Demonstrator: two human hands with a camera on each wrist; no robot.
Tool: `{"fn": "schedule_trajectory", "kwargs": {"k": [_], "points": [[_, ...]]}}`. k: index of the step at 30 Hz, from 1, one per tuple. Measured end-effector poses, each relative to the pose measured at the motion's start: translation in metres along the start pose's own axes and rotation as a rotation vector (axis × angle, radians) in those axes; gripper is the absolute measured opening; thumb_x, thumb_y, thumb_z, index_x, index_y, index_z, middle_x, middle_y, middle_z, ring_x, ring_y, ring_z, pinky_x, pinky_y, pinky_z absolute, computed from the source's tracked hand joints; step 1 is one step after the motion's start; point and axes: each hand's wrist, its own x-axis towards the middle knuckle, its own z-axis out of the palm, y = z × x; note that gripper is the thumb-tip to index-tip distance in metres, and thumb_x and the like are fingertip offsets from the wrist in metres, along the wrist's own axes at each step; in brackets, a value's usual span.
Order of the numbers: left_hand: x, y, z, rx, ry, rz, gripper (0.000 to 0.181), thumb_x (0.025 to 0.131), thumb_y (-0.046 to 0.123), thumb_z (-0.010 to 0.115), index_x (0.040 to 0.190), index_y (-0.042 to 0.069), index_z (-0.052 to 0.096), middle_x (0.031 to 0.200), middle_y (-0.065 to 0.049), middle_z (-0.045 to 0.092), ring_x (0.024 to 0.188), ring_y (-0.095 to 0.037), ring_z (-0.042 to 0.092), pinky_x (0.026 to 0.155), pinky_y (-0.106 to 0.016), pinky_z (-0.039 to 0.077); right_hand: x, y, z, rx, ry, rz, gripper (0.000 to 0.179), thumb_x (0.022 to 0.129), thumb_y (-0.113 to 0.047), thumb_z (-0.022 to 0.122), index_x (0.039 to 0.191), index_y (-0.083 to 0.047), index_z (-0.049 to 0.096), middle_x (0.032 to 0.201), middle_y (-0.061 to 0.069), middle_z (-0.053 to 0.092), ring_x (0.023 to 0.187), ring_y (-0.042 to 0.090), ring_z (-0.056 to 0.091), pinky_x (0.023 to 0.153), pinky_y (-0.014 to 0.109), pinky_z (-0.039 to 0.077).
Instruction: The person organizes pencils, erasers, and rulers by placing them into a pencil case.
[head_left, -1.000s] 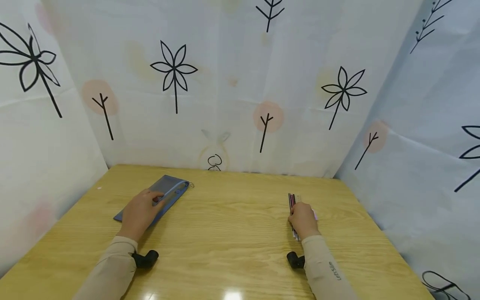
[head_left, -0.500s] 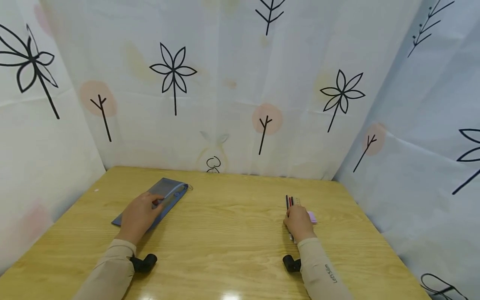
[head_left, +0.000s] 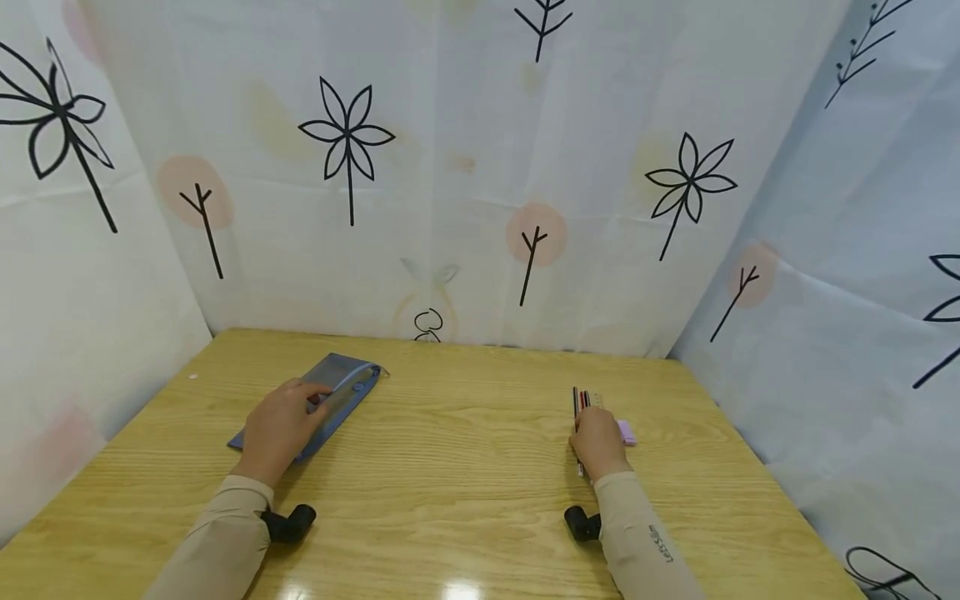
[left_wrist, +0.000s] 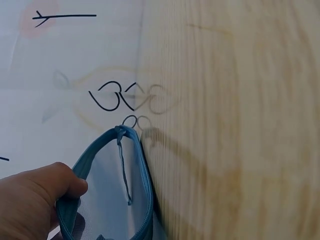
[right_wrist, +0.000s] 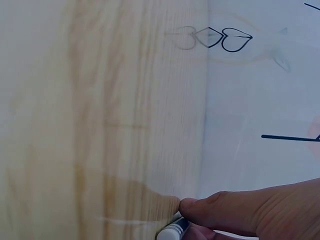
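A blue mesh zip pouch (head_left: 336,369) lies slanted on the left of the table. My left hand (head_left: 276,429) pinches one side of its zipped edge between thumb and fingers; in the left wrist view the mouth of the pouch (left_wrist: 90,158) gapes wide, with the zip pull cord hanging inside. On the right, my right hand (head_left: 600,442) reaches down over several pencils (head_left: 576,402) lying side by side. Its thumb and fingers pinch a pencil with a white eraser end (right_wrist: 170,234), seen at the bottom of the right wrist view. The palm hides most of the bundle.
A small purple block (head_left: 627,432), like an eraser, lies just right of my right hand. What looks like a pale ruler (head_left: 597,400) shows beside the pencils. The wooden table (head_left: 450,450) ends at a patterned cloth wall (head_left: 450,250) at the back and sides.
My right hand has shifted slightly left over the pencils, uncovering more of the purple block. The left hand keeps its hold on the pouch, almost unmoved.
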Motion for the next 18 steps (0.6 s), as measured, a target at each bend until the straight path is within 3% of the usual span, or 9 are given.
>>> {"fn": "schedule_trajectory", "kwargs": {"k": [6,18], "points": [[0.0004,0.0051,-0.0020,0.009,-0.021,-0.009,0.023,0.086,0.019,0.074,0.108,0.011,0.076,0.091,-0.008,0.067,0.051,-0.009,0.046,0.038,-0.026,0.034,0.0014,-0.0008,0.0009,-0.009,-0.001,0.027,0.012,0.082,0.008,0.065,0.073,0.003,0.070,0.077,0.020,0.070,0.058,0.021,0.061,0.046,0.029,0.047],[0.0015,0.0093,-0.0028,0.028,0.011,0.015,0.021,0.084,0.018,0.075,0.105,0.014,0.077,0.086,-0.005,0.065,0.047,-0.009,0.040,0.036,-0.026,0.031,0.0018,-0.0069,-0.0011,-0.017,-0.009,0.086,0.010,0.078,0.000,0.075,0.076,0.006,0.067,0.073,0.018,0.066,0.055,0.023,0.055,0.047,0.032,0.046]]}}
